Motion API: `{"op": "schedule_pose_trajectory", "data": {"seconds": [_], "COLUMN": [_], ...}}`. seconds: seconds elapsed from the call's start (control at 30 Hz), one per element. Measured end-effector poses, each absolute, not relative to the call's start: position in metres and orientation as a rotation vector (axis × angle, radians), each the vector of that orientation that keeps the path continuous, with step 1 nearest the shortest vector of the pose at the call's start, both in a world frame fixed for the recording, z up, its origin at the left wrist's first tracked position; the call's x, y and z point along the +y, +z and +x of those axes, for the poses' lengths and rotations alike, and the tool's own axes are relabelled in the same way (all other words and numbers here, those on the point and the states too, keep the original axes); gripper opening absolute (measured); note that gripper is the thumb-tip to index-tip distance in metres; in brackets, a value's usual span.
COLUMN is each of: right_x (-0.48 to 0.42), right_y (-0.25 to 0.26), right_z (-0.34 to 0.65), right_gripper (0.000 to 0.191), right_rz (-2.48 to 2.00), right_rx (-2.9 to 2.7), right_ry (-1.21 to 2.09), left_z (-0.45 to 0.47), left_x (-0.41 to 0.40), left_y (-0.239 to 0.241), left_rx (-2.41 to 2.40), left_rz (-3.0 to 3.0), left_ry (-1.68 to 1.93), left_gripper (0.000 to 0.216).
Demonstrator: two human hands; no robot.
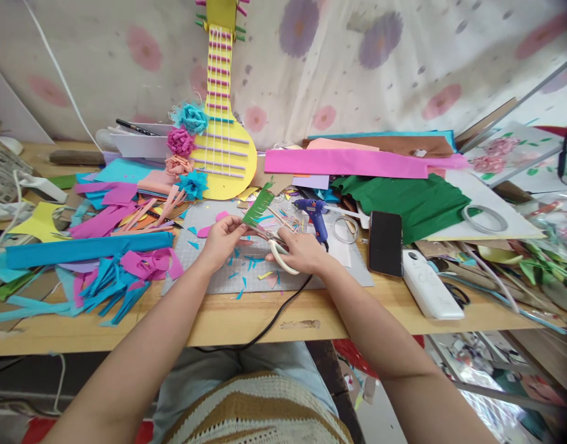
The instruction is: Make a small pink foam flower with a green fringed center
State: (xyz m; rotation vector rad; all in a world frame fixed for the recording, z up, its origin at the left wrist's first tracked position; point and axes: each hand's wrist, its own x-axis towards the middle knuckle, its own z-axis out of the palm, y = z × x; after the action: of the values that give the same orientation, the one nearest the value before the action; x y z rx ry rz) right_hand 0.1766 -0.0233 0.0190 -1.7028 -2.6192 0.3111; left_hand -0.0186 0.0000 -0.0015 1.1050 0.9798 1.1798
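My left hand [222, 239] pinches the lower end of a green paper strip [259, 206] with a fringed edge, held up over the grey cutting mat [343, 271]. My right hand [301, 251] grips white-handled scissors [278, 249], fingers through the loops, with the blades pointing left to the base of the green strip. Small blue and pink paper scraps lie on the mat beneath both hands.
A blue glue gun [317, 217] stands just behind my right hand, its black cord running off the table's front edge. A black phone [385, 243], white remote [430, 286], tape rolls, green cloth, piles of coloured paper and a yellow paper guitar [224, 142] surround the mat.
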Motion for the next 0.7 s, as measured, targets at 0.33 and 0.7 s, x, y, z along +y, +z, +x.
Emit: {"op": "schedule_pose_trajectory", "data": {"seconds": [0.33,0.7], "right_x": [-0.0233,-0.0236], "right_y": [0.0187,0.0180], "right_z": [0.1787,0.1798], "right_gripper": [0.056,0.054], "right_rz": [-1.708,-1.684], "right_rx": [-2.626,-2.616], "right_ry": [0.211,0.249], "left_z": [-0.0178,-0.0188], "left_x": [-0.0001,0.0009], "left_y": [-0.0006,-0.0011], "left_rx": [0.956,0.966], "left_rz": [1.092,1.091], "left_ry": [1.172,1.167], "left_gripper": [0.030,0.030]}}
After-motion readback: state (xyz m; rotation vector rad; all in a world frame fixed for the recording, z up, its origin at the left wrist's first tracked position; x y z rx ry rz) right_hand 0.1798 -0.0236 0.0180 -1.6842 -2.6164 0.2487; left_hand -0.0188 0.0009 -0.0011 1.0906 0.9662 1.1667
